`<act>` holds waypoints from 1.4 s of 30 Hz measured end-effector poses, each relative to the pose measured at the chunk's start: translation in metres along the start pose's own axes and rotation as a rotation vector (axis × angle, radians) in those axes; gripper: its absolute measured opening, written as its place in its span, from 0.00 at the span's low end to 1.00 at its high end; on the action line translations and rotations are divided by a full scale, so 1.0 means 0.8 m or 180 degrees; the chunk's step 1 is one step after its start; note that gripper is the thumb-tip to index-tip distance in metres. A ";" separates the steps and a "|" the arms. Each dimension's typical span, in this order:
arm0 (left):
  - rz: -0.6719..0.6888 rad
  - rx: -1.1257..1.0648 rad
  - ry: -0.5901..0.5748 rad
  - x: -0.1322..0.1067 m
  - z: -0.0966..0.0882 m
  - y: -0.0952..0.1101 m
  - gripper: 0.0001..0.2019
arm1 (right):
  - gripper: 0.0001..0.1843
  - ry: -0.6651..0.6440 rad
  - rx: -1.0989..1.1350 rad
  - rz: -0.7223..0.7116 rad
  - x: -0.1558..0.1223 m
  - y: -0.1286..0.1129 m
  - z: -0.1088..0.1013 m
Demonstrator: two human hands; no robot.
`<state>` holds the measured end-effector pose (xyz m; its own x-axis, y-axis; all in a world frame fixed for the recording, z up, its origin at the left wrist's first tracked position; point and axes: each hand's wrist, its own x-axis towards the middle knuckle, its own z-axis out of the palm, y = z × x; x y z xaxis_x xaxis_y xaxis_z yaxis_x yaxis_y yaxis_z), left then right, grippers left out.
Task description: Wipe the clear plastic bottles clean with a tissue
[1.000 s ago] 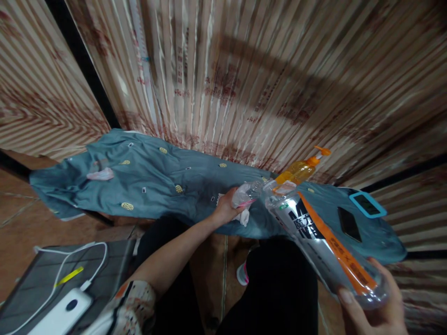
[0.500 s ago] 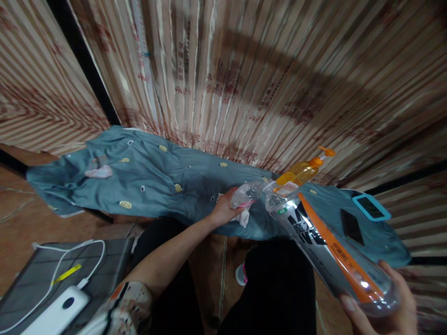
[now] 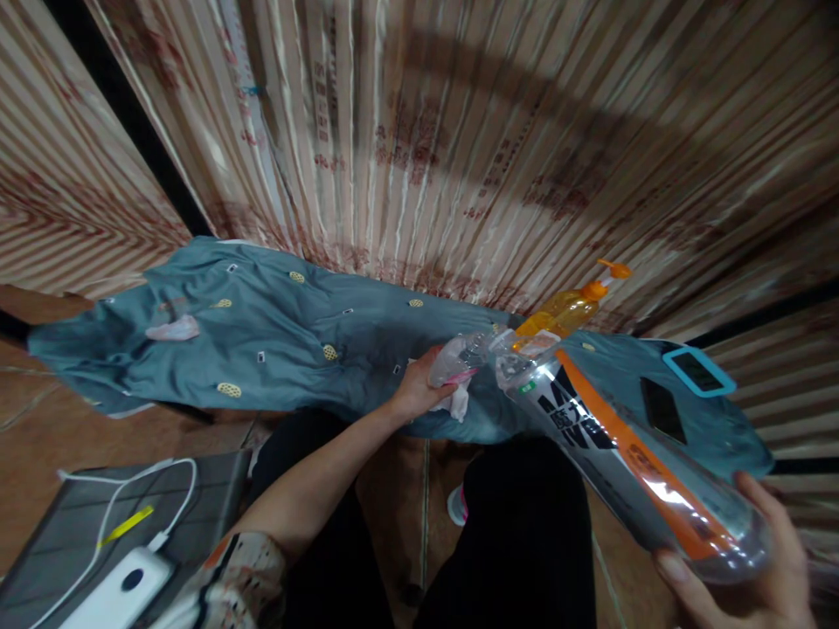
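My right hand (image 3: 753, 559) grips the base of a large clear plastic bottle (image 3: 622, 463) with a grey and orange label, tilted so that its neck points up and left. Closed around a smaller clear plastic bottle (image 3: 462, 356), my left hand (image 3: 419, 384) is over the cloth's front edge. The mouths of the two bottles meet or nearly meet; I cannot tell if they touch. A crumpled whitish tissue (image 3: 457, 402) hangs just under the left hand. Behind the bottle necks is an orange pump bottle (image 3: 567, 310), its lower part hidden.
A blue-green patterned cloth (image 3: 367, 349) covers a narrow table by a striped curtain (image 3: 446, 157). On its right lie a dark phone (image 3: 663, 411) and a blue-framed device (image 3: 700, 371); a pale scrap (image 3: 174, 329) lies left. A white power bank (image 3: 118, 590) with cable rests on a grey stool (image 3: 216, 480).
The large bottle's base and my right hand have shifted slightly right. My left hand keeps its hold on the small bottle. The whole view has moved a little.
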<state>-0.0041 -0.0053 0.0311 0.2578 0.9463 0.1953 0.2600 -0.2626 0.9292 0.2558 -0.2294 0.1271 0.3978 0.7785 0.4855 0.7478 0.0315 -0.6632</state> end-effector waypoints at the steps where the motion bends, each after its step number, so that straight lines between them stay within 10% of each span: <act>1: 0.0018 0.0009 0.0004 0.000 0.000 -0.001 0.28 | 0.52 0.0078 0.0010 -0.0014 0.000 -0.005 0.001; 18: 0.0088 0.0078 0.0052 0.002 -0.005 0.000 0.27 | 0.46 0.0490 -0.0283 -0.0941 -0.002 -0.060 0.019; 42: -0.0110 0.0138 -0.0227 0.009 -0.015 0.000 0.30 | 0.52 0.0510 -0.0429 -0.0775 -0.021 -0.064 0.019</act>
<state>-0.0135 0.0041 0.0366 0.3133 0.9394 0.1391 0.3096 -0.2395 0.9202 0.2023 -0.2348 0.1443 0.2693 0.6493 0.7113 0.8907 0.1130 -0.4403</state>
